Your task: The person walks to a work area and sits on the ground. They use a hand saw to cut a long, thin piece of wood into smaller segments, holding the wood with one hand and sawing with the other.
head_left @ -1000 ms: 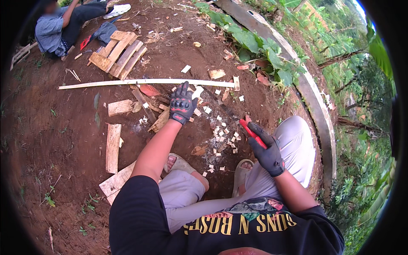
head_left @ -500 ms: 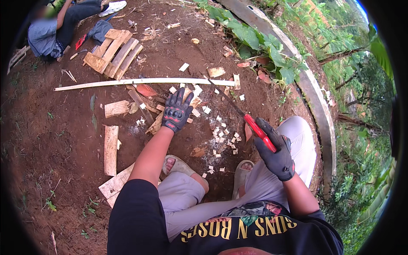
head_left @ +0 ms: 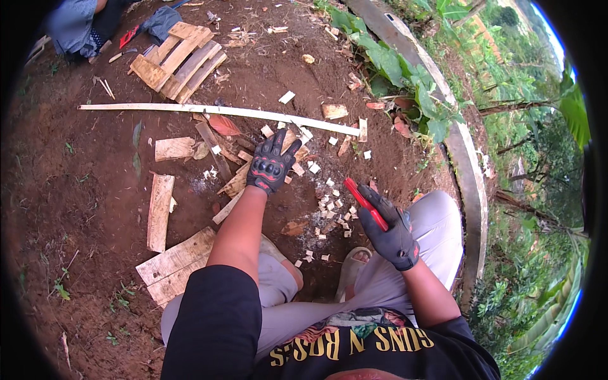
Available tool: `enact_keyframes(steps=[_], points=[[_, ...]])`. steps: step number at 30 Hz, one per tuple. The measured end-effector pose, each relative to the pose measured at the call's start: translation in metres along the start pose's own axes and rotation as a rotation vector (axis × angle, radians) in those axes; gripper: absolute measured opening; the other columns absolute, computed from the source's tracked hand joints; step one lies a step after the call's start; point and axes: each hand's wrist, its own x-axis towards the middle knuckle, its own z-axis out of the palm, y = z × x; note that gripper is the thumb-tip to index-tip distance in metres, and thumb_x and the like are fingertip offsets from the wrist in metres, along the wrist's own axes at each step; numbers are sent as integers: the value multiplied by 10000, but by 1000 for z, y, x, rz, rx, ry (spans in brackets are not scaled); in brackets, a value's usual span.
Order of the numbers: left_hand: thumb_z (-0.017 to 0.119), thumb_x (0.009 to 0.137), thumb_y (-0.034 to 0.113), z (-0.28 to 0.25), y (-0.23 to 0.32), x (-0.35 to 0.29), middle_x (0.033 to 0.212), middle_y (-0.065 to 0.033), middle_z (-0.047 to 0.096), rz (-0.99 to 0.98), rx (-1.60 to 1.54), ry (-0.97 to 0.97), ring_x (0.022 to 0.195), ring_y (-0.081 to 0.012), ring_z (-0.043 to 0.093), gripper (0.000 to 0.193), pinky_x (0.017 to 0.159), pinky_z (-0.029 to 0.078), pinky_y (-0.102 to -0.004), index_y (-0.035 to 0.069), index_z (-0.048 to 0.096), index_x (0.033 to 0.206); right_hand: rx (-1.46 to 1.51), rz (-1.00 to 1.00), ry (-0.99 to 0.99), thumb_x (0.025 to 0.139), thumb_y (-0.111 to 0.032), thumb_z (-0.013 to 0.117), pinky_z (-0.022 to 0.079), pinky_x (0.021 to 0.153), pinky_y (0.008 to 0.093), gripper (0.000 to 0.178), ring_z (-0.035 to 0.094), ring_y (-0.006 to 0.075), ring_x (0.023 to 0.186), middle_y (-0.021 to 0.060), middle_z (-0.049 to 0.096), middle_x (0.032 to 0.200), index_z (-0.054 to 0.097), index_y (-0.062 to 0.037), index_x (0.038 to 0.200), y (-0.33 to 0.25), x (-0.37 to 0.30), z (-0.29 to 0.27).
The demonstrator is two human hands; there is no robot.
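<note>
My left hand (head_left: 268, 170), in a black and red glove, lies with fingers spread over a short wooden board (head_left: 237, 180) on the dirt. White cut wood pieces (head_left: 305, 134) lie by its fingertips. My gloved right hand (head_left: 389, 236) is closed around the red handle of a hand saw (head_left: 366, 204), above my bent knee. Its thin blade hardly shows against the soil now. Small pale wood cubes (head_left: 328, 206) and whitish dust are scattered between my hands and feet. Beyond my left hand stretches a long thin wooden strip (head_left: 209, 110).
A slatted wooden pallet piece (head_left: 180, 62) sits at the far left, near another person (head_left: 73, 28) and a blue-grey bag (head_left: 161, 24). Loose boards (head_left: 160, 212) lie left of my arm. A concrete edge (head_left: 459, 158) with green plants runs along the right.
My right hand and the saw have moved slightly left, and its blade is now hardly visible. The left hand stays over the wood while the view has shifted. The long strip appears more tilted.
</note>
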Motion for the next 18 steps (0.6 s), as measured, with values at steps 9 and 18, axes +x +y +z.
enact_keyframes(steps=[9, 18], points=[[570, 1094, 357, -1, 0, 3, 1740, -226, 400, -59, 11, -42, 1508, -426, 493, 565, 1234, 394, -582, 288, 537, 1653, -16, 59, -98, 1032, -129, 726, 618, 918, 410, 438, 822, 329, 1054, 217, 796, 1267, 699, -68, 1465, -37, -18, -45], [539, 1118, 391, 8, 0, 5, 1759, -218, 383, -186, -4, -62, 1541, -420, 464, 555, 1246, 367, -585, 310, 519, 1667, -15, 100, -151, 1036, -125, 711, 618, 919, 408, 441, 821, 337, 1020, 213, 802, 1251, 700, -75, 1473, -54, -6, -58]])
